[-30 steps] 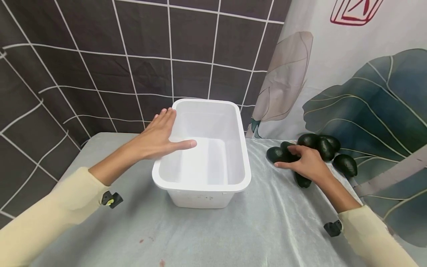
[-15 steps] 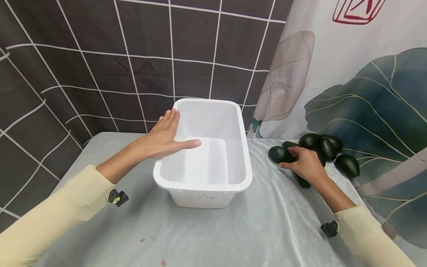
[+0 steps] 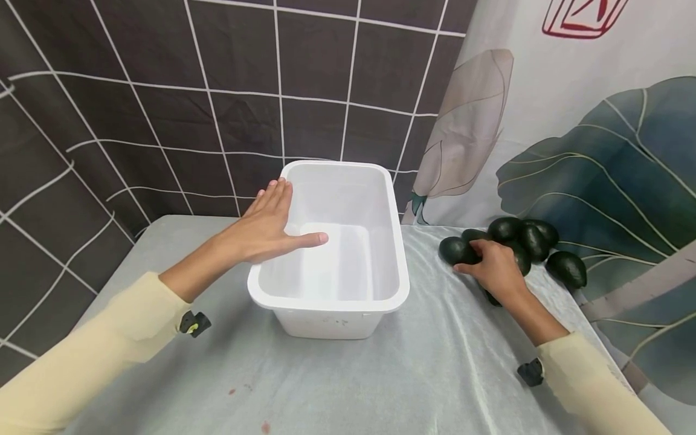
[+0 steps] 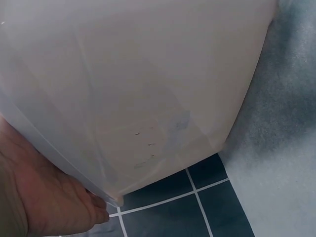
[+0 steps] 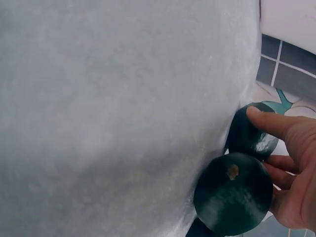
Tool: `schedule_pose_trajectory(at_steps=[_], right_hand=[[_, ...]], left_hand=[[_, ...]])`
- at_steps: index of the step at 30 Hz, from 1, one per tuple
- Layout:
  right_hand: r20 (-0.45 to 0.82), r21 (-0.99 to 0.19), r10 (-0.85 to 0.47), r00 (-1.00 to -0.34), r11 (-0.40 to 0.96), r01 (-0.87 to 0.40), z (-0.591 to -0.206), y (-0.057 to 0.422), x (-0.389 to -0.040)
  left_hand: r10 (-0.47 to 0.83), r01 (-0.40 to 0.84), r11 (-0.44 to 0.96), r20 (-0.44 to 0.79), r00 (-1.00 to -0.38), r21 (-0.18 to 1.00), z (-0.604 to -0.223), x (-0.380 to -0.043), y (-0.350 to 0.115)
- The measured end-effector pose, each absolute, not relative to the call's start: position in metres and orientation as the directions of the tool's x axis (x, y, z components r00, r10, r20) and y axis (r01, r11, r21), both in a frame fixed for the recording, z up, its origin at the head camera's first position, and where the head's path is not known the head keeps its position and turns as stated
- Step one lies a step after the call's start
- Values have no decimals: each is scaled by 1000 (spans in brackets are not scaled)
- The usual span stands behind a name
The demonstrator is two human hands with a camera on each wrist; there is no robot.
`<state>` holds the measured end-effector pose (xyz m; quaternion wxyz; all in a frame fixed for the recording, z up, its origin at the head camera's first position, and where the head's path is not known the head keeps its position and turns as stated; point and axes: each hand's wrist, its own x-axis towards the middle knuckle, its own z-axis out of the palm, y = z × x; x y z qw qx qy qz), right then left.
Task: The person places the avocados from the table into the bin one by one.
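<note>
White plastic rectangular tub (image 3: pixel 328 306), rounded corners, upright near the centre of the frame on a grey cloth-covered surface (image 3: pixel 391 386). Left hand (image 3: pixel 258 235) at the tub's left rim: grip wide, fingers straight along the edge, thumb stretched out over the interior. Left wrist view: tub's pale outer wall fills most of the frame, scuffed low down; hand against its edge at lower left. Right hand (image 3: pixel 497 269), right of centre: grip narrow, thumb and fingers around a glossy, oval dark green fruit (image 5: pixel 244 136), avocado-like, seen at right in the right wrist view. Second rounded fruit (image 5: pixel 234 197) just beside it, lower in that frame, brown stem scar facing the camera. More dark green fruits (image 3: pixel 535 241) clustered behind the hand, right side of the head view, well apart from the tub. Cream sleeves (image 3: pixel 125 320) on both arms. Dark sheet with white grid lines (image 3: pixel 310 127) across upper left; white cloth with large blue-green leaf print (image 3: pixel 609 163) at right. Small reddish stains (image 3: pixel 265 428) at bottom edge.
</note>
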<state>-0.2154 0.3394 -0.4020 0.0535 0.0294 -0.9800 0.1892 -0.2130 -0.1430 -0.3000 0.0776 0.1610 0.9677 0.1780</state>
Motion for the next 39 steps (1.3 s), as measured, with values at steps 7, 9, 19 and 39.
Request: schedule_pose_trajectory(at_steps=[7,9,19,39], right_hand=[[154,-398,7,-988,916,-56,-403,338,-216],[156,-404,16,-988,913,-49,-403,337,-216],[133,-415,14,-991,909,-43,-404,338,-218],[163,-661,212,-964,749,53,-398,349,-217]], left_hand=[[340,292,890,-83,-937,349,-298,-212,-143],[340,292,891,-84,-937,347,-298,-212,-143],[343,296,891,-83,-936,345,-299,-211,-145],[347,300,891,-87,-934,340,-300,-211,-144]])
